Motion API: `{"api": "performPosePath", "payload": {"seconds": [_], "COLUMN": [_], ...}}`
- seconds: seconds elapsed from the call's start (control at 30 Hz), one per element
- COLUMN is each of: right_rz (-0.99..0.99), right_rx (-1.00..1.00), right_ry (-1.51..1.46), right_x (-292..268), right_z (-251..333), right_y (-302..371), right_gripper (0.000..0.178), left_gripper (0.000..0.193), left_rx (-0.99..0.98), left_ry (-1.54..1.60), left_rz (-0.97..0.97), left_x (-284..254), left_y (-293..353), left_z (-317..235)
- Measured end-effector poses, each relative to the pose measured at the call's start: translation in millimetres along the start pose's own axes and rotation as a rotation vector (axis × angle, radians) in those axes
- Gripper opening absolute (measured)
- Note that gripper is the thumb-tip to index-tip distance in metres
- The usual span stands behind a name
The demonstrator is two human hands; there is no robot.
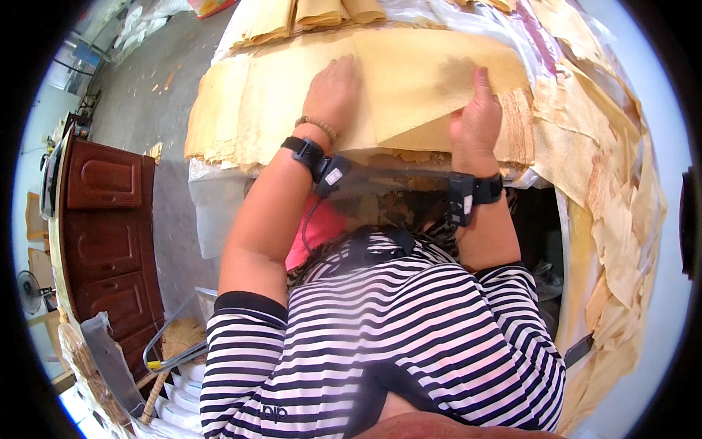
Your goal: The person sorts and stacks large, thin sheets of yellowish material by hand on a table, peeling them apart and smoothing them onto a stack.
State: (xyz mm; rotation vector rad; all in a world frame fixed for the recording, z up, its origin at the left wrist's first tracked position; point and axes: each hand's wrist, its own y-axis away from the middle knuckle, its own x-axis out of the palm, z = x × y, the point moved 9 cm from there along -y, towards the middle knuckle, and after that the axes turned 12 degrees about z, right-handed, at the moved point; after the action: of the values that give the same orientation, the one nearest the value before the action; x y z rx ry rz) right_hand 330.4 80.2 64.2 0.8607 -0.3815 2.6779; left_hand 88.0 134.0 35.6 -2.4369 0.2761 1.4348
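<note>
A thin tan-yellow sheet (420, 80) lies over a stack of similar sheets (270, 102), with its near right part lifted and bent. My right hand (477, 121) holds that lifted edge, thumb on top and fingers underneath, mostly hidden. My left hand (335, 94) rests on the stack beside the left part of the sheet, back of the hand upward. Its fingertips are blurred and turned away from view, so their closing does not show. Rough, layered edges of the stack face me between and beside my wrists.
Folded tan bundles (318, 13) lie beyond the stack. Loose ragged sheets (585, 139) hang over the right side. On the left stands a dark red wooden cabinet (106, 219) beside a grey floor (172, 80) with scraps on it. A small fan (31, 293) is at far left.
</note>
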Motion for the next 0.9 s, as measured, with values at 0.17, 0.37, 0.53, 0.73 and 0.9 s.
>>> {"api": "performPosePath", "payload": {"seconds": [0.17, 0.37, 0.53, 0.73, 0.9], "right_rz": [-0.088, -0.289, -0.125, -0.11, -0.086], "right_rx": [-0.003, -0.12, -0.18, -0.198, -0.223], "right_ry": [-0.014, -0.027, -0.035, -0.027, -0.089], "right_x": [-41.0, -101.0, -130.9, -142.9, -125.5], "right_z": [26.3, 105.3, 171.6, 182.0, 175.0], "right_y": [-5.0, -23.8, -58.6, -74.5, -68.7], "right_gripper": [0.041, 0.039, 0.037, 0.035, 0.036], "left_gripper": [0.046, 0.044, 0.043, 0.043, 0.056], "left_rx": [-0.01, -0.032, -0.01, -0.01, 0.189], "left_ry": [-0.209, -0.233, -0.291, -0.354, -0.181], "left_rz": [0.046, 0.023, 0.03, 0.026, 0.347], "left_x": [13.5, 22.2, 22.4, 18.6, 73.4], "left_y": [-0.6, -1.2, -3.0, -8.4, -17.3], "left_z": [-3.8, 1.7, -1.2, -23.6, -107.2]}}
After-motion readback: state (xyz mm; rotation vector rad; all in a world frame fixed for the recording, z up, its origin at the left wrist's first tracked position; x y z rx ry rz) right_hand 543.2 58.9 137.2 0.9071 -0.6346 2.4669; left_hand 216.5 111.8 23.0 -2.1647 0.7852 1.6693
